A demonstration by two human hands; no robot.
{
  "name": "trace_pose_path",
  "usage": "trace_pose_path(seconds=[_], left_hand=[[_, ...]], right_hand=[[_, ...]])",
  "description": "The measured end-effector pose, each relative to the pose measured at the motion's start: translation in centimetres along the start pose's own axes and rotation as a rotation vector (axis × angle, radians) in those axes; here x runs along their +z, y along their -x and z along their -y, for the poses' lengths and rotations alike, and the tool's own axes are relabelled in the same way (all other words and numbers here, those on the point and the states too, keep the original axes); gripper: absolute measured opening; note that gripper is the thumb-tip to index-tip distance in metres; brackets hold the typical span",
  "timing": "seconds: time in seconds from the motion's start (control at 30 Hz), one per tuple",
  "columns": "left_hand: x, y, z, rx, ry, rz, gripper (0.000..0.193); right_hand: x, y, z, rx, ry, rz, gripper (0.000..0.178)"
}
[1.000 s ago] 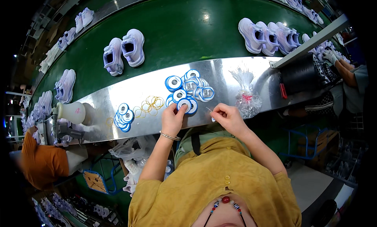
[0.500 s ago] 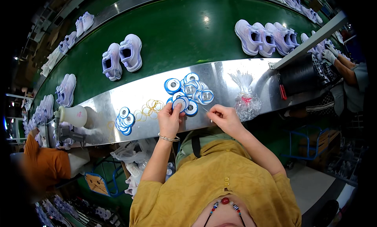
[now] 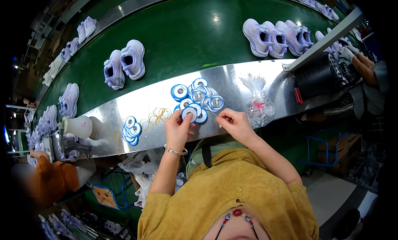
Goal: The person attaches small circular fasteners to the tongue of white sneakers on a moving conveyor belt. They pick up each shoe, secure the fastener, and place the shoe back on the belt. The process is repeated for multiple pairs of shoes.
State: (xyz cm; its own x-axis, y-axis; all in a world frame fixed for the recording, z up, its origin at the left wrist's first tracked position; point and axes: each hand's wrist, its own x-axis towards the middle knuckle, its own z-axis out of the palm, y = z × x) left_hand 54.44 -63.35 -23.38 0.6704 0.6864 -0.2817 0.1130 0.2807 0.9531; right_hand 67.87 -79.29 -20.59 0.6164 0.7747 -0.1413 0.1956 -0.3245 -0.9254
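Observation:
My left hand pinches a round white tag with a blue rim between thumb and fingers, at the near side of a loose pile of similar tags. Close by on the right, my right hand has thumb and forefinger pressed together on a thin pale strand, whose tip points at the held tag. Whether the strand touches the tag, I cannot tell. Beyond the right hand lies a bundle of clear plastic strands bound with something red.
Yellowish rings and a smaller fanned stack of tags lie leftward on the metal ledge. Past it, a green belt carries pale lilac shoes. A white rounded fixture stands left; a slanted metal bar crosses at right. Co-workers sit both sides.
The shoes on the belt have shifted slightly left. My right hand has come a little nearer the held tag with the strand. The left hand keeps its grip.

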Motion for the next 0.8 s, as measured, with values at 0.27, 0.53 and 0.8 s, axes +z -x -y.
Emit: trace_pose_path(seconds=[0.27,0.53,0.8], left_hand=[[4.1,-0.1,-2.5,0.105,0.274,0.089,0.010],[6.3,-0.7,-2.7,0.149,0.192,0.128,0.010],[7.4,-1.5,-3.4,0.075,0.467,0.240,0.014]], right_hand=[[0.2,-1.1,3.7,-0.158,-0.007,-0.160,0.016],[-1.5,-1.6,3.3,-0.133,-0.003,-0.213,0.015],[-2.6,-2.7,2.2,-0.188,-0.086,-0.169,0.012]])
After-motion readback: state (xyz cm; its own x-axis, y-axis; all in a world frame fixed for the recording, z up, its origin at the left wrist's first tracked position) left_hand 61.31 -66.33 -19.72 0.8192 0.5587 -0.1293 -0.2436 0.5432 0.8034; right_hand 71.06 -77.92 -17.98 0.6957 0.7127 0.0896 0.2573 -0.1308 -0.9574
